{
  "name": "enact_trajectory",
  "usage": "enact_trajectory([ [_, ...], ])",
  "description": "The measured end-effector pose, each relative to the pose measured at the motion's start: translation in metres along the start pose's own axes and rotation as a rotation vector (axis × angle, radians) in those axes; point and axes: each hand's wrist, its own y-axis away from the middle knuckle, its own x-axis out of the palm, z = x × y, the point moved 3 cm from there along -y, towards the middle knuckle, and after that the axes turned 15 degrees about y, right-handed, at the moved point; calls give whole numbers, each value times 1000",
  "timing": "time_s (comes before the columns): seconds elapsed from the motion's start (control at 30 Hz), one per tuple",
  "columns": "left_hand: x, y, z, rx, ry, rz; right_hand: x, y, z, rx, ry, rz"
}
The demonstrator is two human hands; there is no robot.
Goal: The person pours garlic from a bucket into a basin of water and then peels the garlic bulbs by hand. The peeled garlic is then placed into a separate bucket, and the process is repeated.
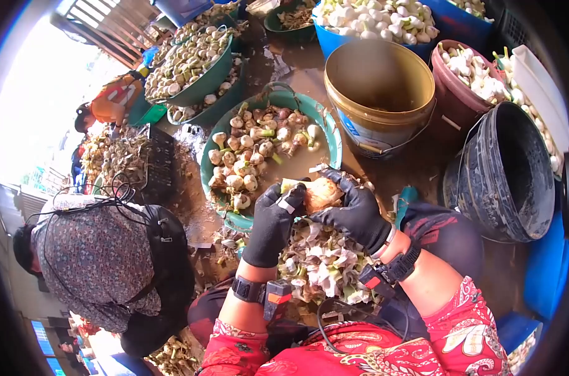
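A garlic bulb with brown outer skin and a pale green stem is held between both my hands, above a heap of peeled skins. My left hand, in a black glove, is closed on its stem side; a pale band shows at the thumb. My right hand, also gloved in black, wraps round the bulb from the other side. Whether either hand also has a small tool is hidden. Just beyond them stands a green basin with many unpeeled garlic bulbs.
A yellowish bucket and a tilted black bucket stand to the right. Tubs of whitish garlic are at the back. A person in a patterned shirt bends at the left; another in orange works farther off.
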Motion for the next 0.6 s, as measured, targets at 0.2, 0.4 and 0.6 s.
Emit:
enact_trajectory([
  [0.2,1,0,-8,-228,143,-34,-4,4,14,172,-282,51],
  [0.4,12,-1,-17,-231,156,-90,-12,5,23,162,-390,18],
  [0.6,3,-10,-20,299,-818,147,-6,-4,4,564,-1323,462],
])
